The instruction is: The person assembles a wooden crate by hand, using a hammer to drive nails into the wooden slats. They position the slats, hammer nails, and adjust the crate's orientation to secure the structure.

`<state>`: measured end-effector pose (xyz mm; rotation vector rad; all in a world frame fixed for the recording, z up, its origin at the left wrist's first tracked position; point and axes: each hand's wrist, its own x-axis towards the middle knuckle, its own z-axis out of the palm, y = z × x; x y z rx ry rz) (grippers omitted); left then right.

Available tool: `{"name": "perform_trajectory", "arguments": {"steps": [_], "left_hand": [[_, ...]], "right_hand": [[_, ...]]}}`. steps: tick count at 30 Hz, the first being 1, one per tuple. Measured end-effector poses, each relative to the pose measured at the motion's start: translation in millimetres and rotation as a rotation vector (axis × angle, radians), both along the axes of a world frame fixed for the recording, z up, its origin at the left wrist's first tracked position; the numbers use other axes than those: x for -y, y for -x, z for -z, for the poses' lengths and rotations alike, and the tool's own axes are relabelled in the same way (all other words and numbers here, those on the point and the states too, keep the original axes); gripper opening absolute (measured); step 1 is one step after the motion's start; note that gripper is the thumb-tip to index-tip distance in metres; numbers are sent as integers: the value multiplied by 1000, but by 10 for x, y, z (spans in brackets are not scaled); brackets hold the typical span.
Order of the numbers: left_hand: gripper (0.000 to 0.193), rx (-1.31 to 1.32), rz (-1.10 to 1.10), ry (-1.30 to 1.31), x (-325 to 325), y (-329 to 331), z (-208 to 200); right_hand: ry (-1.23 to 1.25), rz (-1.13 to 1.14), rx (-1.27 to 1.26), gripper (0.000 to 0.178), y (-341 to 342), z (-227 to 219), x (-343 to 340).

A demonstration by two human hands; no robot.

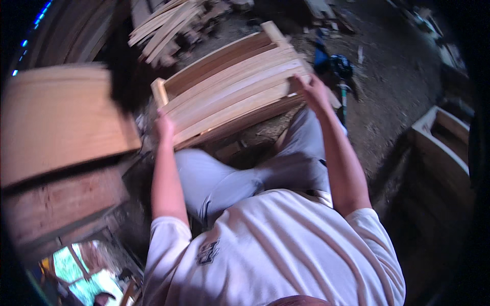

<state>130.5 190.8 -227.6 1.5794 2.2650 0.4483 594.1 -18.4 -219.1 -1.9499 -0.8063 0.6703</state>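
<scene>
A slatted wooden crate of pale boards lies in front of my knees, tilted so its right end sits farther away. Short posts stick up at its two far corners. My left hand is closed around the crate's near left end, its fingers partly hidden behind the wood. At the right end, my right hand grips the edge, with thumb and fingers bent over the boards. Both arms are stretched forward over my grey trousers.
To the left stands a large wooden panel on a timber base. Loose slats are piled beyond the crate. A dark blue and green power tool lies right of it. Another wooden box frame sits at the far right on the dirt floor.
</scene>
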Motion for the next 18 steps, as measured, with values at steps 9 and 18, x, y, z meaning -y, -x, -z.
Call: {"name": "perform_trajectory", "arguments": {"steps": [9, 18], "left_hand": [[83, 102, -130, 20, -109, 272, 276], [79, 44, -118, -2, -32, -75, -62]], "right_hand": [[2, -35, -88, 59, 28, -74, -9], [-22, 33, -159, 54, 91, -169, -1]]}}
